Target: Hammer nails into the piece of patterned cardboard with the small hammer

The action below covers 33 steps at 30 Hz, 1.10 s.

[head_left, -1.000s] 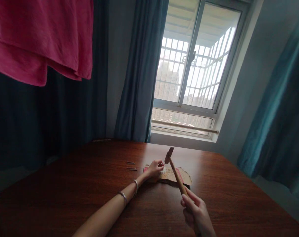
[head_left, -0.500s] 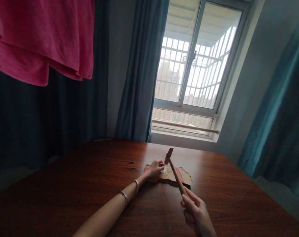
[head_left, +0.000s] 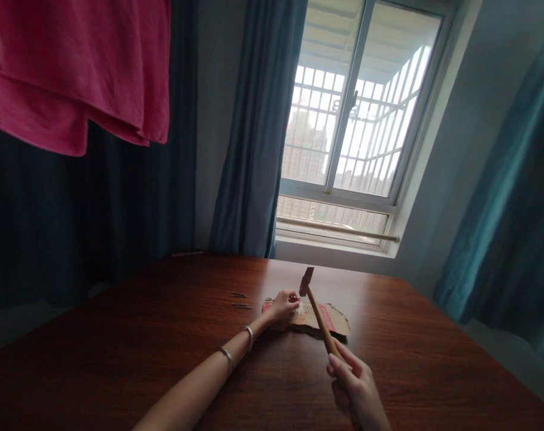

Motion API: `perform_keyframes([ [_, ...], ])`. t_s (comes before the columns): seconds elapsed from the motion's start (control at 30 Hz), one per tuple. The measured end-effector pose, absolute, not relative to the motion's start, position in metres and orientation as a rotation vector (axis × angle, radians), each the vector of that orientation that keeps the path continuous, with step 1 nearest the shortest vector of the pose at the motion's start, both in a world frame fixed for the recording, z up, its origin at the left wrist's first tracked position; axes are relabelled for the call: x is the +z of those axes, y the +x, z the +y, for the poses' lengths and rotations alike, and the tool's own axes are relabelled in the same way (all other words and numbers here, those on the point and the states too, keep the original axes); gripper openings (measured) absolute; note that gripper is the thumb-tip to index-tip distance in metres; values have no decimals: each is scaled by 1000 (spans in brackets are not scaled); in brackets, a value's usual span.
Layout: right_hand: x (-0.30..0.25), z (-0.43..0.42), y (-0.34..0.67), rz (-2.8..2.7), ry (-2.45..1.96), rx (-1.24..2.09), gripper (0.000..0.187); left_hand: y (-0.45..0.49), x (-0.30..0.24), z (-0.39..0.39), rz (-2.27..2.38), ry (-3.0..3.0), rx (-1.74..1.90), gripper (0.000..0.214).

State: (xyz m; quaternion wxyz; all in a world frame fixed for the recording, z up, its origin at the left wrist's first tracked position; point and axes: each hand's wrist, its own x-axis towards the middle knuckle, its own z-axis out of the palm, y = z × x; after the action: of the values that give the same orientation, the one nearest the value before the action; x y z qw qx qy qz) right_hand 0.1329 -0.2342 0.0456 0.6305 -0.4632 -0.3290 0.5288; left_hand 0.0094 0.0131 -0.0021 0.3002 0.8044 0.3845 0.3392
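My right hand is wrapped around the lower end of a hammer's wooden handle. The hammer slants up and away, its dark head raised beside my left fingertips. My left hand is closed in a pinch above a piece of cardboard; whatever sits between the fingers is too small to make out. The cardboard has torn edges, pink patches and many small holes or dots, and the left forearm and hammer hide parts of it. Several thin nails lie on the wood left of the cardboard.
The brown wooden table spreads under both arms. Beyond its far edge stand a blue curtain and a barred window. A pink cloth hangs at upper left, and another curtain hangs on the right.
The hammer and right hand have shifted very slightly. My left hand keeps its pinch over the cardboard, and the nails lie as before.
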Motion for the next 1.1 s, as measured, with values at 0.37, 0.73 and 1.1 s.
perform_keyframes([
  [0.37,45,-232,131,-760,-1076,1205,68,9,2,9,1035,2161,888,13],
  [0.73,49,-235,128,-761,-1057,1204,65,9,3,7,1065,2157,870,13],
  [1.1,52,-237,128,-763,-1068,1206,71,9,4,6,1023,2161,890,11],
])
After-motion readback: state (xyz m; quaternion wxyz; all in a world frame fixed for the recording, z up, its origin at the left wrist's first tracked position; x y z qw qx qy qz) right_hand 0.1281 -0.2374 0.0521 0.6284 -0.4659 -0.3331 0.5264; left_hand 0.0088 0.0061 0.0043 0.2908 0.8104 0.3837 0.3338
